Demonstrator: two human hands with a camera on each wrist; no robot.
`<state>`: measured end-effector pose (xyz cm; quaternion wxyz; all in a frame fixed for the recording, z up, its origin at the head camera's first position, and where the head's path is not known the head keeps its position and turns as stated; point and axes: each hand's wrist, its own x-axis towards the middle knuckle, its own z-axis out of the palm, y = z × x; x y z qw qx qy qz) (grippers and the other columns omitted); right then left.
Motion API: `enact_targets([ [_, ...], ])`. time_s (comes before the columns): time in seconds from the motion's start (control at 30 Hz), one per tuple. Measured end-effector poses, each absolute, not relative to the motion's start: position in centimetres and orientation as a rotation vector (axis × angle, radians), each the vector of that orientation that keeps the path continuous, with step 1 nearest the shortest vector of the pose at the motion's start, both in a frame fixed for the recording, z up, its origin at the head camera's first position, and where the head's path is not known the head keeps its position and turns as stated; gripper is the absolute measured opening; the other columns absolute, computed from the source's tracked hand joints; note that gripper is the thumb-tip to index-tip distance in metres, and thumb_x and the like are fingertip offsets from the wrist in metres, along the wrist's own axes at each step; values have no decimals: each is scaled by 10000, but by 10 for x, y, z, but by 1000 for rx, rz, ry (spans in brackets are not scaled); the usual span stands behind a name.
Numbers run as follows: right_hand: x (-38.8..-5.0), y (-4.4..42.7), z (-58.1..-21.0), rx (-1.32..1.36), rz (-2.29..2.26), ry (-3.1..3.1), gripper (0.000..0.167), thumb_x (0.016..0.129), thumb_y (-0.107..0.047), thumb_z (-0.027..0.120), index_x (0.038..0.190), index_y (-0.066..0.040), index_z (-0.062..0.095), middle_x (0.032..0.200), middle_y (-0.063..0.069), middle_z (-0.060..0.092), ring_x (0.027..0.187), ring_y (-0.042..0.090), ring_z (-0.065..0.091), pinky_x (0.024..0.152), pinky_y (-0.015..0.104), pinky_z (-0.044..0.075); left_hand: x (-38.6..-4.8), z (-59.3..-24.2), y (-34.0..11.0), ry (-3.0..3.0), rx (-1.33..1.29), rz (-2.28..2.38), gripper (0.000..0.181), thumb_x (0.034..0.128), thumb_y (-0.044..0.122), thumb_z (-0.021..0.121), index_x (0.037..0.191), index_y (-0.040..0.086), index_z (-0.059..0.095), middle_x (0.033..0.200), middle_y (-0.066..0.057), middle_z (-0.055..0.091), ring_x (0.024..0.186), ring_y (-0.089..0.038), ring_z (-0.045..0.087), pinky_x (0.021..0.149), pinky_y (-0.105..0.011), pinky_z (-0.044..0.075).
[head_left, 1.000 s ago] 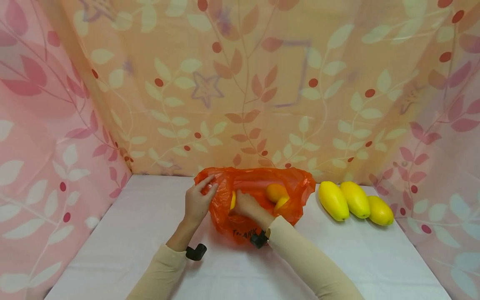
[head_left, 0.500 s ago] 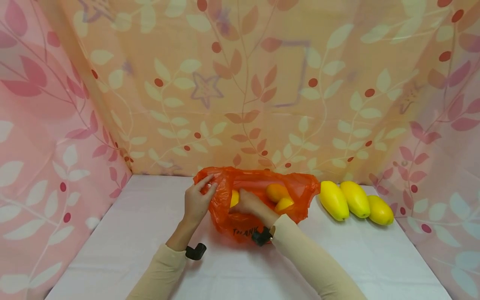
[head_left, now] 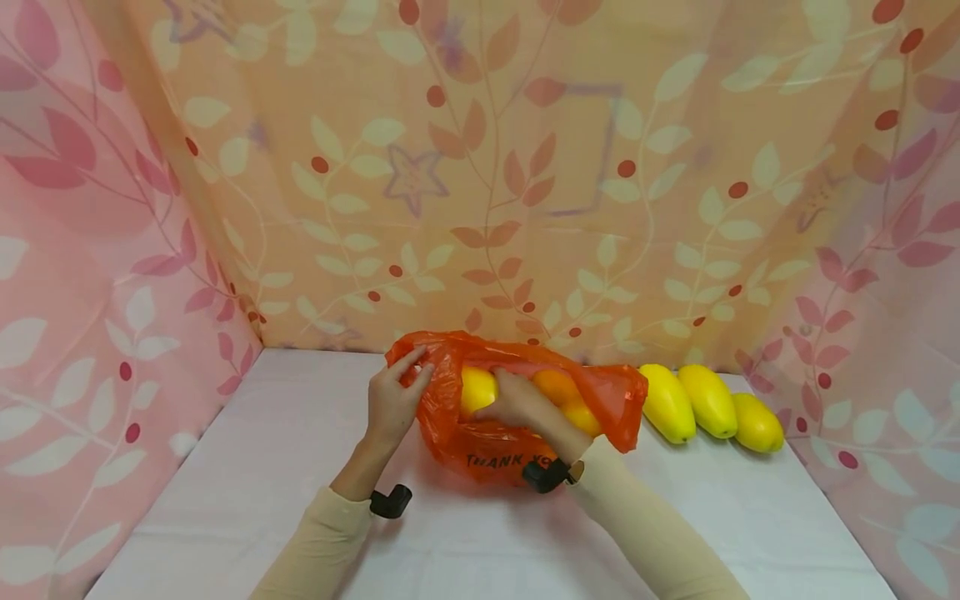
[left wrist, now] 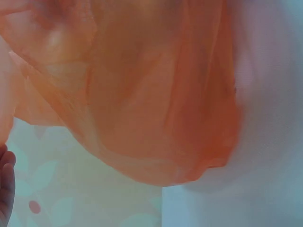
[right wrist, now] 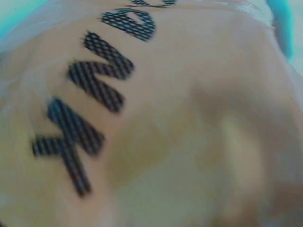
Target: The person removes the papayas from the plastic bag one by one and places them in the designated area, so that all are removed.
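Observation:
An orange plastic bag [head_left: 442, 433] with black lettering lies on the white table, its mouth facing up and toward me. My left hand [head_left: 393, 400] holds the bag's left rim; in the left wrist view some fingertips [left wrist: 7, 175] show at the left edge beside the film. Inside the mouth, my right hand [head_left: 517, 400] grips a yellow mango [head_left: 477, 392] at the left. An orange-looking mango [head_left: 557, 385] and a yellow mango [head_left: 583, 418] lie behind and right of that wrist. Lettering on the bag film [right wrist: 156, 118] fills the right wrist view, hiding the right fingers.
To the right of the bag, three yellow mangoes [head_left: 705, 402] lie side by side on the white table [head_left: 300, 417]. The bag's right edge touches or overlaps the nearest one. Patterned cloth walls [head_left: 487, 167] stand at the back and both sides.
My right hand has moved to the right inside the bag, and more of the mango at its fingers shows. The bag's right side has spread toward the loose mangoes. The left hand stays put.

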<state>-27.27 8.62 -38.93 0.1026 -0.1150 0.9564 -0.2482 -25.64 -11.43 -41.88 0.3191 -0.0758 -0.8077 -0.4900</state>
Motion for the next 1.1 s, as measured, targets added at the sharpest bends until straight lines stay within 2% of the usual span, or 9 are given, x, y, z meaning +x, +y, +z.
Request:
enact_targets([
  [0.13,-268,92,-381,-302,-726,2835,901,764,-438,803,1454,-50,373,1267,148,591,1043,281,567,930,438,492,-256,-417,-115,-2120,-187,-1309,320,882,194,722,1182,86,715,648,-127,621,455,-49,363,426,-171,338],
  [0.3,-258,98,-366,-339,-727,2861,874,763,-427,799,1435,-73,367,1190,144,602,976,282,572,862,433,507,-255,-415,-115,-2112,-166,-1309,321,873,190,731,1177,87,718,749,-148,686,542,-111,422,456,-150,343],
  [0.4,-250,101,-358,-369,-731,2875,867,756,-424,801,1437,-110,365,1180,118,593,981,273,560,855,431,507,-255,-415,-116,-2114,-163,-1305,318,874,182,729,1175,79,718,736,-158,675,539,-126,421,455,-154,338],
  [0.67,-233,106,-342,-416,-832,2856,883,741,-403,814,1451,-145,358,1234,81,565,1011,253,557,848,423,524,-252,-416,-118,-2139,-157,-1316,331,887,178,715,1200,72,702,663,-129,607,479,-75,370,447,-164,355],
  [0.87,-228,115,-324,-399,-979,2792,883,753,-399,808,1471,-199,334,1234,65,557,965,249,568,722,354,540,-252,-417,-119,-2137,-159,-1315,340,888,192,717,1206,75,699,647,-117,591,476,-63,362,441,-157,344],
  [0.97,-229,121,-319,-404,-1005,2797,912,761,-423,801,1493,-192,308,1300,90,541,996,271,578,753,389,553,-253,-417,-119,-2130,-168,-1312,338,884,187,721,1200,70,702,707,-138,640,506,-74,389,447,-158,356],
  [1.1,-231,130,-314,-443,-1039,2802,947,773,-445,787,1516,-177,265,1406,114,481,1069,293,573,879,446,528,-253,-419,-118,-2118,-184,-1299,336,878,182,727,1193,66,706,721,-153,645,527,-91,418,460,-157,375],
])
